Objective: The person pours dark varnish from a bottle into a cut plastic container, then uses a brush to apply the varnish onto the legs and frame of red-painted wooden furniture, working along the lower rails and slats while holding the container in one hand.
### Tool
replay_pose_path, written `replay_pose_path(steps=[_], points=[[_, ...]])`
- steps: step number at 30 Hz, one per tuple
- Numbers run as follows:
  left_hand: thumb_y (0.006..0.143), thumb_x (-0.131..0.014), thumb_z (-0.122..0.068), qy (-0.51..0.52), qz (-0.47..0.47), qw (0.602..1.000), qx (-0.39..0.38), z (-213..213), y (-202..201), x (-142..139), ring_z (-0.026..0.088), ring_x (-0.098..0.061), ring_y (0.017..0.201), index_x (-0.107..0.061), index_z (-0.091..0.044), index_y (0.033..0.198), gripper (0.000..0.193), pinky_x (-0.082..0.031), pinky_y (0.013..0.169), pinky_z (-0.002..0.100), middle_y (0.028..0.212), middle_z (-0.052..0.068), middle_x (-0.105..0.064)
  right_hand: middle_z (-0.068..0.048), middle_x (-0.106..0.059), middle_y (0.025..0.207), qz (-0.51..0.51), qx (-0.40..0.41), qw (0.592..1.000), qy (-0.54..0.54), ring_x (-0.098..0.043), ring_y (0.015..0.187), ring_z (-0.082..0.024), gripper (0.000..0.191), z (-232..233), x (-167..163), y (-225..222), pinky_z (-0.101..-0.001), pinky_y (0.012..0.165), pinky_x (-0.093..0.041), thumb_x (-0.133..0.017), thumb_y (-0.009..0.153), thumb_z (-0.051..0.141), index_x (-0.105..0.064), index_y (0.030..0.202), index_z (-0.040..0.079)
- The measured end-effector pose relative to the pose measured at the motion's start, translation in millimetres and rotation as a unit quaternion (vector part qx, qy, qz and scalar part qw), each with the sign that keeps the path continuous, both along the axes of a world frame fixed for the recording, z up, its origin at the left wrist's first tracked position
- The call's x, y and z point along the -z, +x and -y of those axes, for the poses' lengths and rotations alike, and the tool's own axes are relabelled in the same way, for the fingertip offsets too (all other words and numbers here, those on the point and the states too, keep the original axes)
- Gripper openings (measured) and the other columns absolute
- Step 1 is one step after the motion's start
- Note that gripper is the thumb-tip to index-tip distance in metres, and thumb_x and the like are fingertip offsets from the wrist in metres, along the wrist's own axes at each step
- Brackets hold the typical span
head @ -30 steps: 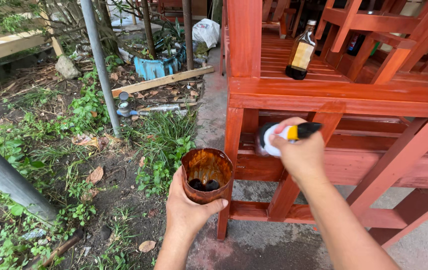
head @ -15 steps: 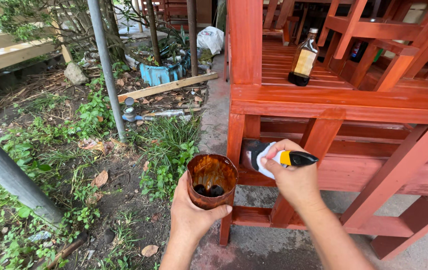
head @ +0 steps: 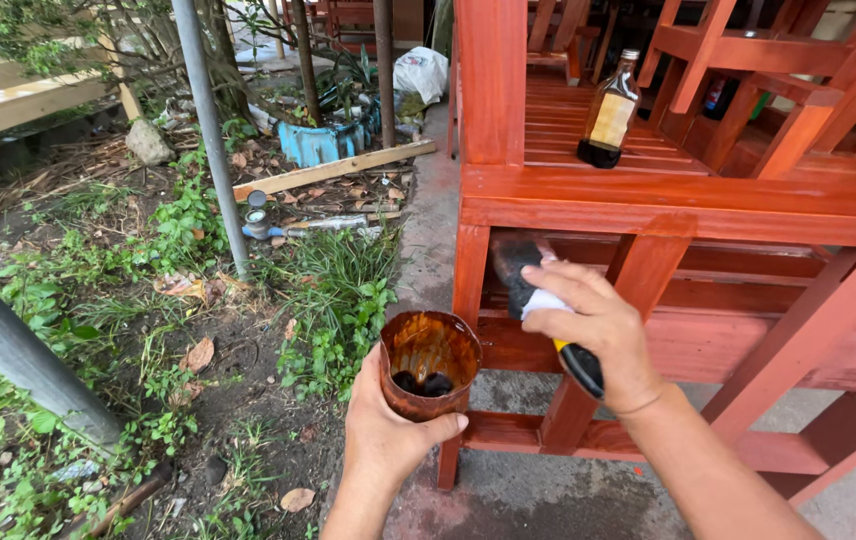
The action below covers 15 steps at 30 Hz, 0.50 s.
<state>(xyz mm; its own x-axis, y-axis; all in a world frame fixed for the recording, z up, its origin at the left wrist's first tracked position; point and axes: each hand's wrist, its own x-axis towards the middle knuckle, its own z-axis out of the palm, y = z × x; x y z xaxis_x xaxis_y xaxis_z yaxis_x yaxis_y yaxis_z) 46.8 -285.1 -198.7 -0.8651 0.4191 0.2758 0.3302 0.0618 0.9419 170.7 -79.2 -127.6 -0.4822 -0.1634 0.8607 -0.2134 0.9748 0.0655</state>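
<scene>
My left hand grips a small stained cup with dark brown liquid at its bottom, held low in front of the bench leg. My right hand is closed around a paintbrush; its dark bristles and white ferrule stick out to the upper left, and the black and yellow handle shows below the palm. The bristles lie against the underside of the red-brown wooden bench, just below its front rail. A dark glass bottle with a pale label stands on the bench seat.
Left of the bench lie soil, grass and dry leaves, with a grey metal pole upright and a thicker grey pipe slanting at the left edge. A wooden plank, a blue container and a white bag sit farther back. Concrete floor lies under the bench.
My right hand turned the brush, so its bristles moved up and left under the bench rail. The cup in my left hand stayed at about the same place.
</scene>
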Motion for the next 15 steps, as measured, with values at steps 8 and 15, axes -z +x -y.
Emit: replay_pose_path(steps=[8, 15], points=[[0.039, -0.098, -0.015, 0.015, 0.011, 1.0, 0.01, 0, -2, 6, 0.019, -0.066, 0.121, -0.045, -0.008, 0.142, 0.116, -0.051, 0.106, 0.033, 0.131, 0.006, -0.065, -0.012, -0.071, 0.122, 0.059, 0.001, 0.997, -0.054, -0.066, 0.118, -0.035, 0.022, 4, 18, -7, -0.0386, 0.097, -0.054, -0.072, 0.067, -0.004, -0.069, 0.083, 0.011], [0.039, -0.098, -0.014, 0.001, -0.008, 1.0, -0.002, 2, 2, 0, 0.02, -0.064, 0.121, -0.049, -0.009, 0.144, 0.116, -0.05, 0.106, 0.034, 0.132, 0.007, -0.064, -0.007, -0.076, 0.101, 0.166, -0.066, 0.971, -0.159, -0.071, 0.115, -0.028, 0.023, 0, 1, 5, -0.0364, 0.096, -0.054, -0.067, 0.07, -0.01, -0.067, 0.081, 0.01]])
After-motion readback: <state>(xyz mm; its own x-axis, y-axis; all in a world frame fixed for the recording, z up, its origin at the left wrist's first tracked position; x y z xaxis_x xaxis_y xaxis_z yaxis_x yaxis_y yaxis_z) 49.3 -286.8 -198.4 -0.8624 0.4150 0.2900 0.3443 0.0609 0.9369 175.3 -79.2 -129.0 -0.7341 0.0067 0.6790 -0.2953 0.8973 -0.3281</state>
